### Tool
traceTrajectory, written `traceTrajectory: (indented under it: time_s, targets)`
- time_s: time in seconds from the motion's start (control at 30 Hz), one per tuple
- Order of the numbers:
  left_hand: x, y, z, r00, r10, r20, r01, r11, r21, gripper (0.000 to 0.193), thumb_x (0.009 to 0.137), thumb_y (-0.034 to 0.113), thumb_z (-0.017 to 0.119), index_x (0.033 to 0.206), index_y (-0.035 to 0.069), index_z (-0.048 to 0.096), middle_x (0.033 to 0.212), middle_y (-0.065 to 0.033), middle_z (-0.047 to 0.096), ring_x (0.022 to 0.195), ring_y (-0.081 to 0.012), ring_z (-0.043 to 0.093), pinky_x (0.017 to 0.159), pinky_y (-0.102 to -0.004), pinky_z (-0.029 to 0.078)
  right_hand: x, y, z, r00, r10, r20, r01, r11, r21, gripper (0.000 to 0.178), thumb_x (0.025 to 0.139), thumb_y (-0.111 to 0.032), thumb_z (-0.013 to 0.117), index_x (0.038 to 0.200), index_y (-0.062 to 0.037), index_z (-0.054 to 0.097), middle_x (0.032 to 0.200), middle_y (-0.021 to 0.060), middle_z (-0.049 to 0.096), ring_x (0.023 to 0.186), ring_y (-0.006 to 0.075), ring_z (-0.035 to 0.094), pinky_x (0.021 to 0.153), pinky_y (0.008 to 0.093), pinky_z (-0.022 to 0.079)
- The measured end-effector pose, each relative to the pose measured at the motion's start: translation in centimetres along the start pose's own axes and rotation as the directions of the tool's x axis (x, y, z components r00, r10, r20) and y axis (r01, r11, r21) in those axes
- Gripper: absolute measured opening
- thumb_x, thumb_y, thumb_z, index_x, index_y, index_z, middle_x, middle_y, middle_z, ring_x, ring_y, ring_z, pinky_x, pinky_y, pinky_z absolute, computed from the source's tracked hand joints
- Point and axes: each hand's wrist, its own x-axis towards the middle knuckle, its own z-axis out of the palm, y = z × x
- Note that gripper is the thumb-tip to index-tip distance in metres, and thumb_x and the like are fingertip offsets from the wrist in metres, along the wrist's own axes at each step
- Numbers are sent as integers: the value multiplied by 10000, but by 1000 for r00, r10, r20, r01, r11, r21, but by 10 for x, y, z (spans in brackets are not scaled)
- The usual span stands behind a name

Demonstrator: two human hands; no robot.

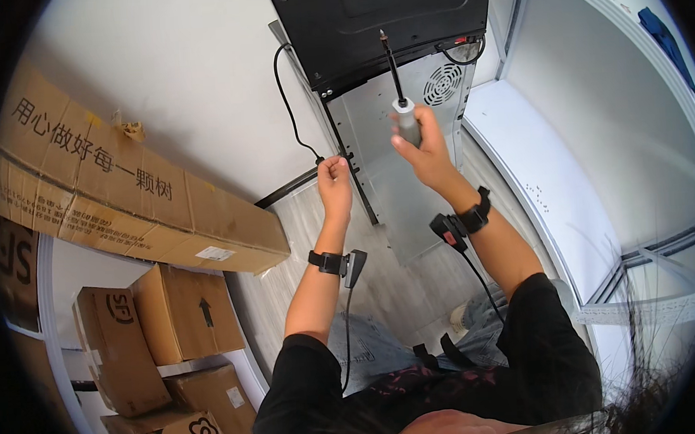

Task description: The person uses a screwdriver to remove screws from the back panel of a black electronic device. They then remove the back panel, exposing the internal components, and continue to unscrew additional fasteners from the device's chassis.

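Note:
My right hand (428, 153) is wrapped round the grey handle of a screwdriver (396, 77), whose dark shaft points away from me. Its tip appears in front of a black appliance panel (332, 43); whether they touch I cannot tell. Further left, my left hand (335, 190) is closed in a pinch beside a black upright strip (362, 187) along the unit's edge. What its fingers hold, if anything, is hidden. A black cable (286, 103) loops down to a dark end at these fingertips. Below the black panel is a grey metal sheet (400, 187) with a round vent (442, 85).
To the left lies a long cardboard box (129, 191) with a torn spot. Several smaller cartons (187, 313) are stacked nearer me. A white ledge (543, 158) and a framed panel (606, 105) border the right side. Grey wood-look floor (380, 258) lies below my arms.

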Motion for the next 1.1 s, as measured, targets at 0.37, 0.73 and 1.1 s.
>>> traceTrajectory:
  time_s: [0.37,0.73,1.1]
  targets:
    - [-18,-63,22,988,-29,-155,49,990,129,320,880,296,630,900,9,490,784,-44,534,682,-115,473,634,-265,422,26,3,18,964,-245,99,260,944,-202,320,798,-4,568,1055,24,380,1458,269,227,1375,420,178,1095,445,223]
    - [-22,-100,22,970,-171,-175,214,939,270,337,870,338,635,870,12,549,750,-40,564,669,-124,500,629,-279,439,28,3,21,966,-234,112,250,954,-167,306,800,-14,566,1044,29,387,1466,284,193,1383,422,143,1105,448,195]
    - [-16,-109,14,982,-120,-145,152,959,239,207,860,192,644,748,27,589,617,14,491,584,-101,422,563,-275,393,33,2,19,965,-242,100,255,954,-154,305,793,0,569,1044,37,400,1469,288,185,1380,422,159,1103,440,206]
